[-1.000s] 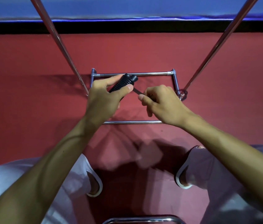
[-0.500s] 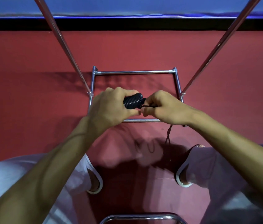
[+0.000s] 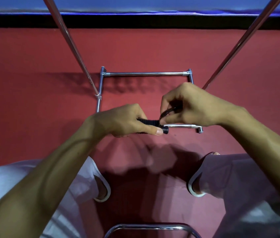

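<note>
Left hand [image 3: 123, 121]: you grip the black ribbed handle [image 3: 149, 122]
Right hand [image 3: 192, 107]: you pinch its cord [image 3: 167, 112]
Floor [image 3: 32, 83]: red, chrome frame [image 3: 146, 74] on it

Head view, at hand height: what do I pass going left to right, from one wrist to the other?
left hand → black ribbed handle that it grips → black cord → right hand that pinches the cord. The chrome frame overlaps both hands, so it is left out.
</note>
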`<state>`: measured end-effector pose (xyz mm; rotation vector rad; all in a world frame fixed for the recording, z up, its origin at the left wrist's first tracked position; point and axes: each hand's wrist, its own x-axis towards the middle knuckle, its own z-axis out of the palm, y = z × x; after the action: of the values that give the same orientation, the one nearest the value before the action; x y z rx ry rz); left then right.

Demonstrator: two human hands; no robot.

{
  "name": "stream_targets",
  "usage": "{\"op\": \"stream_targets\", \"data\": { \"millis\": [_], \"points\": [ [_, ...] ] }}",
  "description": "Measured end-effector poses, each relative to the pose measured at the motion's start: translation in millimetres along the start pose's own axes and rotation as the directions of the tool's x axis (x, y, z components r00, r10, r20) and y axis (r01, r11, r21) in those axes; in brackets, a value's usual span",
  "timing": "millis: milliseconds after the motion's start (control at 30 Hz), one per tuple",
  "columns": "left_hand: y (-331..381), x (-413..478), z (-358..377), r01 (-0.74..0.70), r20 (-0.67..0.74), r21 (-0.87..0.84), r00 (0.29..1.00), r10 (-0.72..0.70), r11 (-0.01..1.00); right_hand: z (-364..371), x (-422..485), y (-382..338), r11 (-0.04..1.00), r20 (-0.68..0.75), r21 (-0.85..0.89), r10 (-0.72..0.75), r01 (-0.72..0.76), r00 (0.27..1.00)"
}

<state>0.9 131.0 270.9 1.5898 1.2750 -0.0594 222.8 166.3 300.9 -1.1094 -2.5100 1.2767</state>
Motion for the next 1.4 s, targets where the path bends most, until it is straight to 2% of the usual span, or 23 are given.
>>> {"op": "stream_targets", "data": {
  "millis": [67, 167, 267, 367, 467, 700, 833, 1000, 1133, 1267, 1333, 1400],
  "points": [
    [5.3, -6.7, -5.4, -0.022, 0.113, -0.108, 0.993, 0.034, 0.994, -4.8, 0.0, 1.4, 0.984, 0.000, 0.172, -0.040, 0.039, 0.999],
    [13.8, -13.9, -9.4, -0.071, 0.168, -0.177, 0.981, 0.101, 0.982, -11.0, 2.8, 6.5, 0.927, -0.042, 0.363, -0.080, 0.090, 0.996],
    [20.6, -20.1, -11.1, -0.142, 0.179, -0.261, 0.965, 0.192, 0.955, -12.9, 6.9, 12.5, 0.883, -0.014, 0.455, -0.125, 0.118, 0.992],
    [24.2, -26.2, -13.6, -0.192, 0.159, -0.316, 0.955, 0.252, 0.929, -13.6, 10.0, 13.8, 0.827, 0.073, 0.557, -0.130, 0.067, 0.989],
    [26.3, -30.1, -15.2, -0.242, 0.124, -0.346, 0.946, 0.300, 0.907, -6.2, 12.7, 14.1, 0.778, 0.091, 0.627, -0.133, 0.046, 0.987],
    [23.2, -37.9, -18.5, -0.400, -0.100, -0.283, 0.916, 0.388, 0.872, 23.8, 23.9, 12.4, 0.644, 0.032, 0.763, 0.038, -0.049, 0.999],
    [18.8, -41.6, -17.2, -0.450, -0.216, -0.238, 0.888, 0.405, 0.861, 41.2, 27.0, 3.3, 0.486, 0.063, 0.863, 0.165, -0.137, 0.984],
    [14.2, -41.8, -7.1, -0.435, -0.461, -0.111, 0.819, 0.341, 0.894, 60.1, 28.0, 1.1, 0.351, 0.075, 0.927, 0.179, -0.135, 0.981],
    [15.6, -38.4, 2.5, -0.352, -0.554, 0.006, 0.778, 0.297, 0.936, 56.3, 25.1, 8.2, 0.323, 0.206, 0.907, 0.220, -0.270, 0.954],
    [10.3, -29.4, 6.1, -0.365, -0.547, 0.172, 0.737, 0.397, 0.915, 46.8, 23.2, 14.8, 0.370, 0.403, 0.817, 0.182, -0.442, 0.897],
    [8.1, -24.6, 5.7, -0.399, -0.547, 0.142, 0.731, 0.408, 0.906, 40.6, 23.6, 14.0, 0.404, 0.448, 0.782, 0.167, -0.475, 0.878],
    [9.6, -20.4, 6.2, -0.441, -0.578, 0.053, 0.718, 0.388, 0.896, 35.4, 26.5, 13.7, 0.449, 0.416, 0.759, 0.223, -0.471, 0.882]
  ]
}}
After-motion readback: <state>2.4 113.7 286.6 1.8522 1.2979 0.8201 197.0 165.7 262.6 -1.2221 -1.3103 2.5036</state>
